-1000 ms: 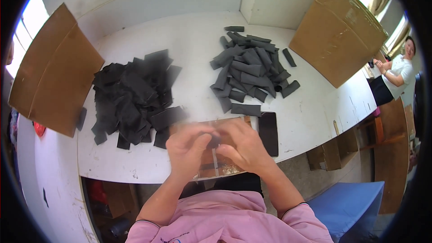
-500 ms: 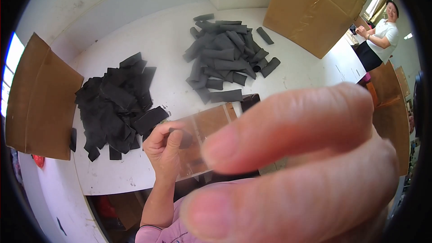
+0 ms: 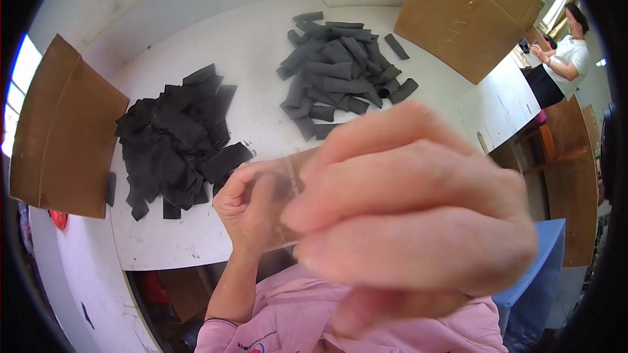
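Observation:
My left hand (image 3: 245,206) is closed, thumb over curled fingers, on a dark, cloth-like piece (image 3: 281,186) that shows blurred past the thumb. Very near the camera, my right hand (image 3: 418,212) looms large with its fingers bent and pressed together. Whatever those fingers hold, if anything, is hidden. Below both hands lies a brown taped board (image 3: 302,157), mostly covered by my right hand. To the left is a heap of flat black pieces (image 3: 173,131). Farther back sits a pile of dark grey rolled tubes (image 3: 337,68).
A cardboard box (image 3: 468,16) stands at the back right of the white table (image 3: 258,101). A brown cardboard flap (image 3: 62,131) rises at the left edge. Another person (image 3: 566,59) in a white top stands at the far right. A blue surface (image 3: 536,274) shows at lower right.
My right hand has drawn its fingers together and turned. The left hand stays closed on the dark piece. The view has shifted slightly, and the other person has turned aside.

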Demonstrator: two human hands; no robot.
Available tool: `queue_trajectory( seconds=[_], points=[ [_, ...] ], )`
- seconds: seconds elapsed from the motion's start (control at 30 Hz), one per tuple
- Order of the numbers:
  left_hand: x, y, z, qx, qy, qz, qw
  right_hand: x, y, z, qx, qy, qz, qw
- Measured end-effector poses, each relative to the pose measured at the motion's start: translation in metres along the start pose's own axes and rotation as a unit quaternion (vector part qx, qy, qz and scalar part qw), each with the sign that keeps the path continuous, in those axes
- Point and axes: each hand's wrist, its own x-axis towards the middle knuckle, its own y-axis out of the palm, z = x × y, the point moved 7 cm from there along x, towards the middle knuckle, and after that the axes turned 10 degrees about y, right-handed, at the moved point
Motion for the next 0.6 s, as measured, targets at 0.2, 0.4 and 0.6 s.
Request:
queue_trajectory(
  seconds=[0.2,0.4,0.6],
  points=[
    [0.001,-0.007,-0.017,0.017,0.046,-0.027,0.998,-0.067,0.096,-0.098,-0.052,0.238,0.037,0.969],
    [0.002,-0.013,-0.018,-0.119,0.025,-0.045,0.992,-0.084,0.132,-0.126,0.076,0.330,0.039,0.940],
    [0.005,-0.027,-0.015,-0.241,-0.014,-0.092,0.966,-0.058,0.121,-0.113,-0.133,0.175,0.014,0.976]
  ],
)
